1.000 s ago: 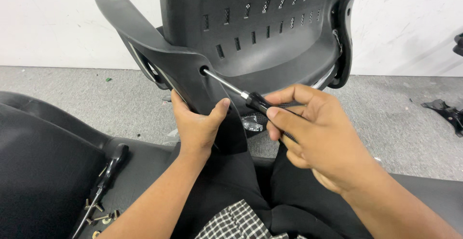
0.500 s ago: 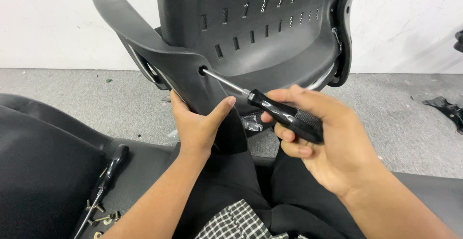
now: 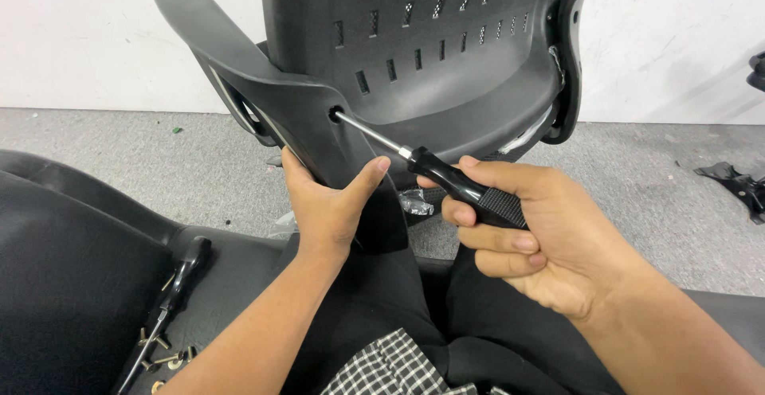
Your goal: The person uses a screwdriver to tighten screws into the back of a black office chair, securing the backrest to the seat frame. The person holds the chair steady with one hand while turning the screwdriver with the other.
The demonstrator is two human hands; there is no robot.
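While wrapped around ribbed black screwdriver [image 3: 454, 184] handle, right hand [image 3: 530, 240] closed tight; steel shaft seated in hole of matte plastic armrest bracket [image 3: 275, 100]. Left hand [image 3: 327, 208] clasped on bracket's lower edge. Slotted chair back [image 3: 430, 52] behind. Second screwdriver [image 3: 171, 291] and loose brass screws [image 3: 163, 355] on glossy black seat cushion [image 3: 72, 283], lower left.

The scene was evenly and brightly lit from above, with soft, faint shadows on the grey floor [image 3: 143, 164]. A dull sheen lay on the black chair back [image 3: 446, 68] and the seat cushion [image 3: 72, 283]. Focus was sharp throughout, with no motion blur and little edge distortion.
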